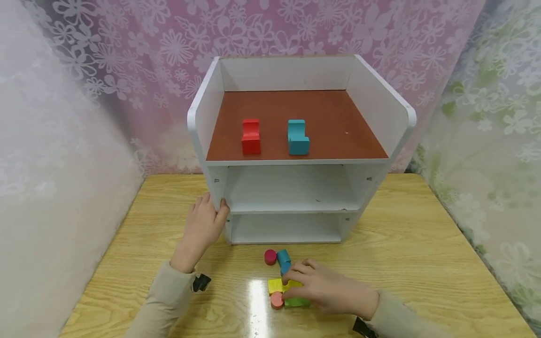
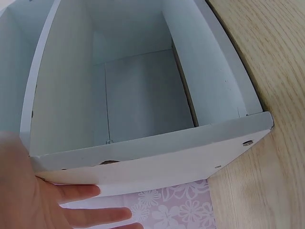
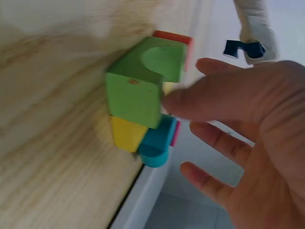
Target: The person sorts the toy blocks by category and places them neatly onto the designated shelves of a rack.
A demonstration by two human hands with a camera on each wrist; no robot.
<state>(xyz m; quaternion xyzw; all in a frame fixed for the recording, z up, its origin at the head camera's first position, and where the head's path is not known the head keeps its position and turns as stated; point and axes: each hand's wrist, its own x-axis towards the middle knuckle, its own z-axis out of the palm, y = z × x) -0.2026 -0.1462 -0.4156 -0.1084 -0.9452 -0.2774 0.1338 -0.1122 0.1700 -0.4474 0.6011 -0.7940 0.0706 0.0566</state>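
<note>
My left hand point(image 1: 204, 221) holds the left side panel of a small white shelf unit point(image 1: 291, 211), thumb at the front edge and fingers along the outer face. My right hand point(image 1: 323, 287), fingers spread, is over a cluster of toy blocks on the table. Its thumb is beside a green block with a rounded notch point(image 3: 133, 90); whether they touch I cannot tell. Around it are yellow blocks point(image 1: 275, 286), a coral round block point(image 1: 276, 300), blue blocks point(image 1: 283, 257) and a magenta round block point(image 1: 270, 257). The right hand partly covers the cluster.
On the unit's brown top stand a red notched block point(image 1: 251, 138) and a teal notched block point(image 1: 298, 138), apart from each other. Raised white walls border that top at the back and sides. The unit stands on a wooden table point(image 1: 414, 253), with patterned curtains point(image 1: 270, 28) behind.
</note>
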